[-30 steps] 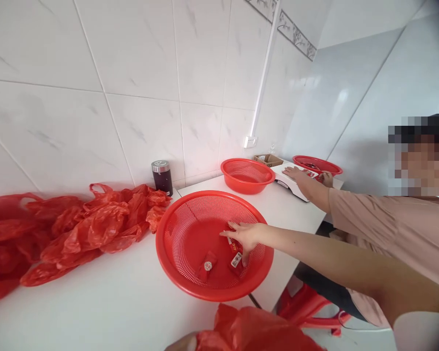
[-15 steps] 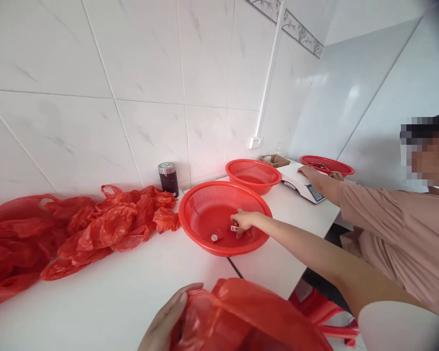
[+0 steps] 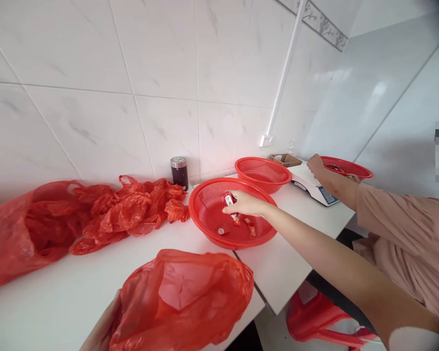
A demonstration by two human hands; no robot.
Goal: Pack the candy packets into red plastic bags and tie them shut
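Note:
My right hand [image 3: 244, 203] hovers over a red perforated basket [image 3: 205, 217] and is closed on a small red packet [image 3: 227, 199]. Several more red packets [image 3: 237, 226] lie on the basket's floor below it. My left hand [image 3: 100, 329] at the bottom edge grips an open red plastic bag [image 3: 185, 292] resting on the white table [image 3: 76, 287]; only part of that hand shows.
A heap of red plastic bags [image 3: 95, 214] lies at the left by the tiled wall. A dark jar [image 3: 179, 172] stands behind it. A second red basket [image 3: 262, 173], a white scale [image 3: 314, 187] and a third basket [image 3: 346, 168] sit farther right, where another person's hand [image 3: 316, 165] reaches.
My right hand has lifted from the basket floor with a packet. The red bag in my left hand has come up into view and opened. The other person's hand moved across the scale.

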